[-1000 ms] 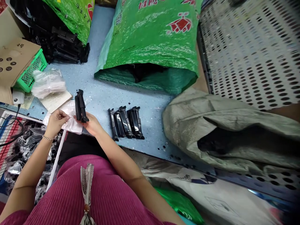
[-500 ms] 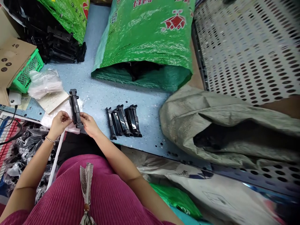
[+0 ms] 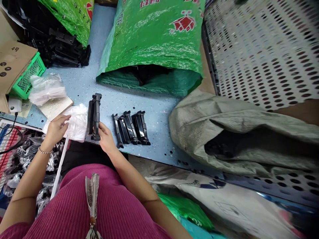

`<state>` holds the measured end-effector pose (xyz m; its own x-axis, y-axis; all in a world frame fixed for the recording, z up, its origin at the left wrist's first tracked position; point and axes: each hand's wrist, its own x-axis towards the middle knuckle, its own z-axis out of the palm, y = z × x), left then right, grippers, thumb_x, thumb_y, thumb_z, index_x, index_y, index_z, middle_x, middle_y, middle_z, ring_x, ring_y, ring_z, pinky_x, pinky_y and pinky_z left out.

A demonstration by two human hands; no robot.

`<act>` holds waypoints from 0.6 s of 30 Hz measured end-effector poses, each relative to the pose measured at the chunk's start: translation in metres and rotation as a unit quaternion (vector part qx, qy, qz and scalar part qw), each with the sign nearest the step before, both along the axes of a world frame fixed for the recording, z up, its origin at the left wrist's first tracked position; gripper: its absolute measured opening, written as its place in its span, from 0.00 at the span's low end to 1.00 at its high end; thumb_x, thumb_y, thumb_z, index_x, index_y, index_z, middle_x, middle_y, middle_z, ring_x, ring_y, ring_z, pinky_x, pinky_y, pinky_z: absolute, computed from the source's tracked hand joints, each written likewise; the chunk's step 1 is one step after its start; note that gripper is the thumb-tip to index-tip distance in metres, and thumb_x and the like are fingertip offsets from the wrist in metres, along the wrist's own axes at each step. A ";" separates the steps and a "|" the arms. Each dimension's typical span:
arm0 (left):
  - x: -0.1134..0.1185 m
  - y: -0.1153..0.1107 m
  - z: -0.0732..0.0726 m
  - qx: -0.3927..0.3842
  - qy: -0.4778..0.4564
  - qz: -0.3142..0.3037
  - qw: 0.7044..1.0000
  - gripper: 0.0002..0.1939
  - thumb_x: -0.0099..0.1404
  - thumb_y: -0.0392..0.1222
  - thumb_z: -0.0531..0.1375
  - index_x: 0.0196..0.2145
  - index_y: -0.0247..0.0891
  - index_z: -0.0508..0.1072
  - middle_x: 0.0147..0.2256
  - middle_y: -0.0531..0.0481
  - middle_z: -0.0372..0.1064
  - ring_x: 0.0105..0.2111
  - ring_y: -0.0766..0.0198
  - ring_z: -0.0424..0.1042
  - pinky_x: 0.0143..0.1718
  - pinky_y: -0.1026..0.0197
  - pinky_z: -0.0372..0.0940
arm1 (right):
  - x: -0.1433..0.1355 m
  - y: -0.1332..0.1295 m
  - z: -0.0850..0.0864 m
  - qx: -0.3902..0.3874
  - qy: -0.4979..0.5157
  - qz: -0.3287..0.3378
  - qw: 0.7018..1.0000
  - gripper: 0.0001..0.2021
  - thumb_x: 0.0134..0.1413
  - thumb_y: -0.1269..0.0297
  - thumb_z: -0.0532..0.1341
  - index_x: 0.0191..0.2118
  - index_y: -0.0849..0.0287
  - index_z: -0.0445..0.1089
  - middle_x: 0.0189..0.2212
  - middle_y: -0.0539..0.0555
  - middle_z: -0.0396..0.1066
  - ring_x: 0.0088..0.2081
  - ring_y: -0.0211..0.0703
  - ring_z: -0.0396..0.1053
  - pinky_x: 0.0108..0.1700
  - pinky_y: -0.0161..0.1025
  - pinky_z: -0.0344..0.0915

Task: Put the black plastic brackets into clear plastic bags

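Note:
My right hand (image 3: 106,135) grips the lower end of a black plastic holder (image 3: 94,116), which stands lengthwise above the table's front part. To its left, my left hand (image 3: 56,128) rests at a stack of clear plastic bags (image 3: 77,123), fingers apart and holding nothing that I can see. Several more black plastic holders (image 3: 130,128) lie side by side on the blue speckled table (image 3: 159,116), to the right of my right hand. Another bundle of plastic bags (image 3: 47,89) sits farther back on the left, on a piece of board (image 3: 55,108).
A green woven sack (image 3: 154,43) gapes at the back, dark inside. A grey sack (image 3: 194,126) lies on the right by a perforated metal panel (image 3: 264,53). Black parts (image 3: 64,49) spill out at back left near a green basket (image 3: 30,78). Below left, a bin holds bagged items (image 3: 30,152).
My right hand has moved right with the black plastic holder. My left hand has let go of it and shifted left onto the plastic bags.

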<state>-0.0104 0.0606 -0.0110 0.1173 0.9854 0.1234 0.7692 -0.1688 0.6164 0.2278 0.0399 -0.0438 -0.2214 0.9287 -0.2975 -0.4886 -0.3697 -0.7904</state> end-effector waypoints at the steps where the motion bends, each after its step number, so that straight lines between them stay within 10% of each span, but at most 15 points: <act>1: -0.003 0.003 -0.001 -0.007 -0.020 -0.013 1.000 0.22 0.66 0.36 0.58 0.56 0.37 0.76 0.53 0.41 0.74 0.42 0.59 0.76 0.50 0.51 0.74 | 0.004 -0.007 0.002 -0.025 0.050 0.062 0.997 0.13 0.54 0.55 0.70 0.35 0.56 0.69 0.26 0.47 0.68 0.27 0.36 0.67 0.25 0.31 0.63; 5: -0.015 0.001 -0.004 -0.007 -0.013 -0.067 0.998 0.32 0.62 0.29 0.58 0.64 0.39 0.68 0.63 0.38 0.67 0.59 0.53 0.71 0.61 0.46 0.69 | 0.006 -0.023 -0.001 -0.185 0.233 0.305 0.905 0.09 0.62 0.61 0.63 0.37 0.63 0.69 0.25 0.49 0.68 0.18 0.28 0.51 0.16 0.26 0.50; 8: -0.006 -0.020 -0.003 0.022 0.024 -0.089 0.996 0.38 0.65 0.27 0.55 0.71 0.42 0.58 0.68 0.37 0.59 0.66 0.52 0.65 0.66 0.45 0.65 | -0.002 -0.018 -0.011 -0.250 0.253 0.292 0.888 0.08 0.66 0.65 0.58 0.41 0.66 0.69 0.26 0.50 0.70 0.17 0.25 0.46 0.16 0.23 0.47; 14: 0.044 -0.073 0.011 0.034 -0.004 -0.251 0.967 0.38 0.71 0.31 0.55 0.74 0.47 0.50 0.68 0.39 0.60 0.66 0.53 0.65 0.65 0.48 0.68 | -0.021 -0.020 -0.010 -0.094 0.033 0.149 0.984 0.09 0.58 0.60 0.67 0.34 0.59 0.70 0.21 0.46 0.67 0.19 0.32 0.61 0.20 0.28 0.59; 18: 0.018 -0.099 0.040 0.005 -0.013 -0.193 0.981 0.27 0.70 0.41 0.61 0.66 0.51 0.68 0.58 0.42 0.73 0.57 0.52 0.75 0.60 0.48 0.72 | -0.001 -0.032 0.016 0.092 -0.090 0.245 0.961 0.12 0.61 0.59 0.64 0.48 0.57 0.75 0.36 0.51 0.76 0.33 0.40 0.74 0.37 0.38 0.72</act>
